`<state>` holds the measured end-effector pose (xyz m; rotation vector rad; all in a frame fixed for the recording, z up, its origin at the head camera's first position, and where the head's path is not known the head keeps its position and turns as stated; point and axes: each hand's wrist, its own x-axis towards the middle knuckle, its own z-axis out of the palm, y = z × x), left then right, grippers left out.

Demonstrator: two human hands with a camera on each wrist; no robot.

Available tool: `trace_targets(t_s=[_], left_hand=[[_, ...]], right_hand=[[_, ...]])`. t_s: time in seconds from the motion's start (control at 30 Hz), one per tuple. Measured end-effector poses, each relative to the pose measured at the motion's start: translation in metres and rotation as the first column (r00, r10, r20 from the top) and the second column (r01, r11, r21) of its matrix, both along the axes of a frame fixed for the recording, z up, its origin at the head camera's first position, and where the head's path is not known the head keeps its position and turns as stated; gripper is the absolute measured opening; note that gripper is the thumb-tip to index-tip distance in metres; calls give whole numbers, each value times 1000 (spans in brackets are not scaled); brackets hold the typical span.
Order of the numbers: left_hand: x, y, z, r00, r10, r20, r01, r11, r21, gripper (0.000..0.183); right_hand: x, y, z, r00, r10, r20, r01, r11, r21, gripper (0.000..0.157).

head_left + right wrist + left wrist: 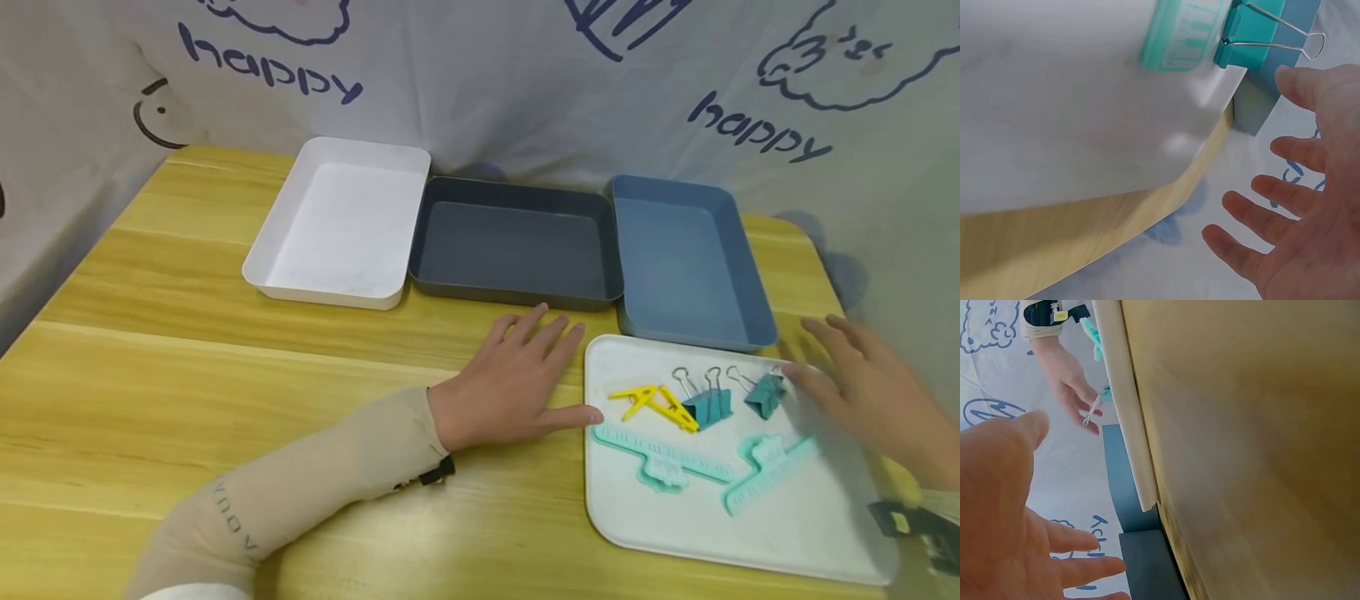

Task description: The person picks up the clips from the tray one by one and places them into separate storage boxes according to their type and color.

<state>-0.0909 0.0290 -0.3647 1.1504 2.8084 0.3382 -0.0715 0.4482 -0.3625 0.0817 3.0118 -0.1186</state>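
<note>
My left hand (513, 379), fingers spread, is at the left edge of a white tray (750, 546), its thumb reaching to the rim. On the opposite side, my right hand (873, 396) has its fingers extended and holds nothing. Its thumb overlaps the tray edge near a teal binder clip (765, 396) in the head view. Another teal binder clip (708, 408) lies to the left, next to yellow clothespins (656, 406). Nearer the front are two mint-green ruler-like clips (663, 458). The right wrist view shows the right thumb (1300, 87) apart from a binder clip's wire handles.
Behind the hands, a white bin (337, 233), a dark grey bin (517, 246) and a blue bin (690, 258) stand side by side on the wooden table (187, 350). A white cloth (510, 100) with drawings hangs along the table's back edge.
</note>
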Motion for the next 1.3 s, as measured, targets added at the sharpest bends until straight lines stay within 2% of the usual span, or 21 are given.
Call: trace_targets(t_s=[0.27, 0.57, 0.77, 0.93, 1.17, 1.3], left_hand=[[-5, 9, -1, 1000, -2, 11, 2, 999, -36, 93], [-7, 15, -4, 999, -1, -54, -3, 998, -61, 83], [-6, 17, -3, 999, -2, -50, -3, 995, -100, 82], [-5, 20, -3, 998, -9, -64, 2, 994, -110, 79], [-7, 22, -5, 998, -21, -58, 14, 992, -124, 77], [-7, 21, -6, 998, -27, -54, 20, 991, -135, 75]], right_hand=[[1, 3, -2, 1000, 12, 4, -12, 999, 32, 87], [4, 12, -6, 999, 43, -8, -43, 999, 18, 83], [6, 16, -8, 999, 15, 28, -16, 999, 34, 86], [9, 20, -10, 999, 32, 40, -33, 999, 23, 79], [10, 25, -13, 992, -14, 126, 10, 1000, 28, 85], [9, 25, -15, 986, -42, 163, 34, 998, 52, 84]])
